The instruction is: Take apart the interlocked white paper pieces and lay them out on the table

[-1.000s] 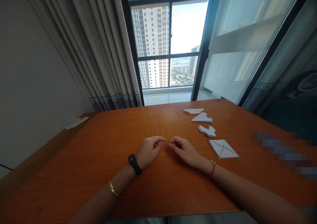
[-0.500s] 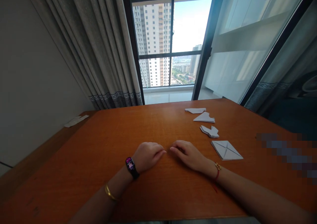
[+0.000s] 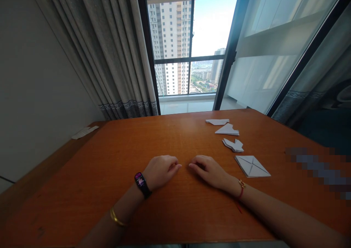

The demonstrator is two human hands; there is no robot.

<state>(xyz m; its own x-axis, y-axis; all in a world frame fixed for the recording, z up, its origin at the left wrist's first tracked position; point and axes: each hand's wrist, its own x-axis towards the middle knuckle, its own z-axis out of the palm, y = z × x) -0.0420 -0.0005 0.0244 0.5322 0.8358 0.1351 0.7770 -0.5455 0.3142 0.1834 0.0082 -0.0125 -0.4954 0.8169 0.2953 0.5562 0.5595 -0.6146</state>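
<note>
My left hand (image 3: 163, 171) rests on the wooden table (image 3: 164, 218) with its fingers curled in and the thumb along them. It appears to hold nothing. Across a small gap, my right hand (image 3: 207, 170) also lies on the tabletop, loosely closed, thumb close to the index finger and nothing seen between them. Nearest to the right hand is a folded square of white paper (image 3: 251, 164) with crossing crease lines. Behind it lie a folded paper piece with a notch (image 3: 233, 146), a pointed folded paper (image 3: 227, 130) and a narrow folded paper strip (image 3: 217, 122).
A flat white paper (image 3: 85, 132) lies at the table's far left edge by the wall. Grey curtains (image 3: 117, 57) hang behind the table, beside a window (image 3: 189, 57). A pixelated patch covers something at the right side of the table.
My left hand has shifted slightly left, widening the gap between the hands. My right hand and the folded papers stay where they were on the table.
</note>
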